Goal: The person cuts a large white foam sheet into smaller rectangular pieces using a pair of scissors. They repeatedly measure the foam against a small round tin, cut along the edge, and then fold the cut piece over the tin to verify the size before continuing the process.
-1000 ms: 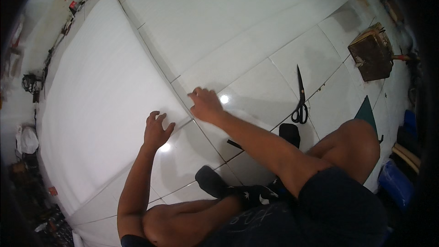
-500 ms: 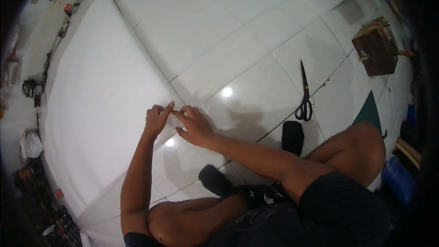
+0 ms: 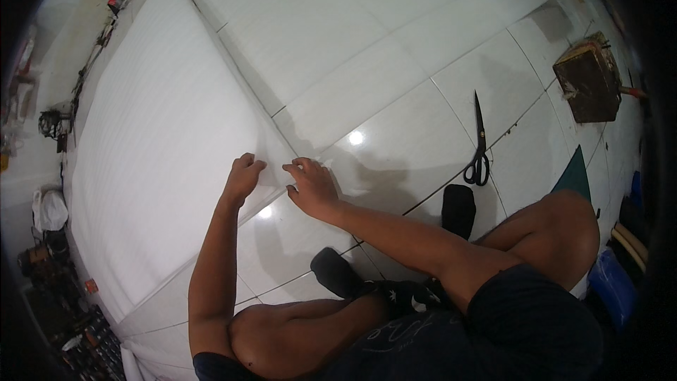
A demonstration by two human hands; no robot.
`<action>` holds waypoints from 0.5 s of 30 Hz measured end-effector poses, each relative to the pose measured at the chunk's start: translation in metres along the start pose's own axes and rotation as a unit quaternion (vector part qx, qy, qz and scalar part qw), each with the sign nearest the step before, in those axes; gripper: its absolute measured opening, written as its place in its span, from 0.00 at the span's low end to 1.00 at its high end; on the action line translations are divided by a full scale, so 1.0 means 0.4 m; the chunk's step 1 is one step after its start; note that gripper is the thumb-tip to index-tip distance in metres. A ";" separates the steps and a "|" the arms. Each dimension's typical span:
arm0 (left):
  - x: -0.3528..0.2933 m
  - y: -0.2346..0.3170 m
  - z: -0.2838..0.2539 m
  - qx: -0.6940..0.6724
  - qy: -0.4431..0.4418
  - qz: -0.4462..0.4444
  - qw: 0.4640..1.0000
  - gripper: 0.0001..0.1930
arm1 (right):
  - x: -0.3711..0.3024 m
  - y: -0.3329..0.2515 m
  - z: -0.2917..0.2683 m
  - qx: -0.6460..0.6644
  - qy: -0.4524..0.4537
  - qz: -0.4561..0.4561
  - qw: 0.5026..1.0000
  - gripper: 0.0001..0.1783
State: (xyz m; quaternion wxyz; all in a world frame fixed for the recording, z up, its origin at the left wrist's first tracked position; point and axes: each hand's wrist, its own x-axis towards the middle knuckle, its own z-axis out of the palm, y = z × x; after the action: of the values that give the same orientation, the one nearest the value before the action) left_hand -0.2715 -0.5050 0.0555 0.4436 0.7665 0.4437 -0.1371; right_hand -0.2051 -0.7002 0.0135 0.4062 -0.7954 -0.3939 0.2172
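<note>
A large white cloth [image 3: 162, 141], thin and slightly sheer at its edge, lies spread over the floor on the left. At its near right corner my left hand [image 3: 244, 179] is closed, fingers bent into a pinch on the cloth. Just to the right, a short gap away, my right hand [image 3: 312, 188] curls its fingers on the cloth's corner, its thumb standing a little off the forefinger. A bit of white material shows past the right knuckles. Black-handled scissors [image 3: 479, 162] lie on the tiles to the right, blades pointing away, touched by neither hand.
My legs are folded on the tiled floor [image 3: 395, 109], dark-socked feet [image 3: 459, 210] near the scissors. A worn brown block [image 3: 589, 85] with a reddish handle stands at the far right. By my right knee are a green piece [image 3: 574, 178] and a blue bundle [image 3: 612, 286]. Clutter lines the left wall.
My hands have drawn apart from near contact, the right one shifting rightward and the left barely moving. The whole view has shifted slightly.
</note>
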 end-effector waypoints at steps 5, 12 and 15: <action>-0.017 0.018 0.005 0.015 0.043 0.027 0.999 0.20 | 0.025 -0.012 0.009 0.203 0.022 0.045 0.978 0.24; -0.011 0.038 0.029 0.062 0.061 0.011 0.996 0.28 | 0.041 -0.002 0.068 0.462 -0.084 0.126 0.874 0.22; -0.015 0.056 0.024 0.032 -0.001 0.007 0.999 0.25 | 0.040 0.015 0.053 0.407 -0.111 0.097 0.902 0.23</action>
State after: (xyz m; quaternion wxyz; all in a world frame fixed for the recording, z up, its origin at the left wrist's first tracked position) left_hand -0.2551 -0.5206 0.0662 0.4204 0.7834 0.4332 -0.1483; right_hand -0.2069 -0.6795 -0.0039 0.6252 -0.5661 -0.2341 0.4836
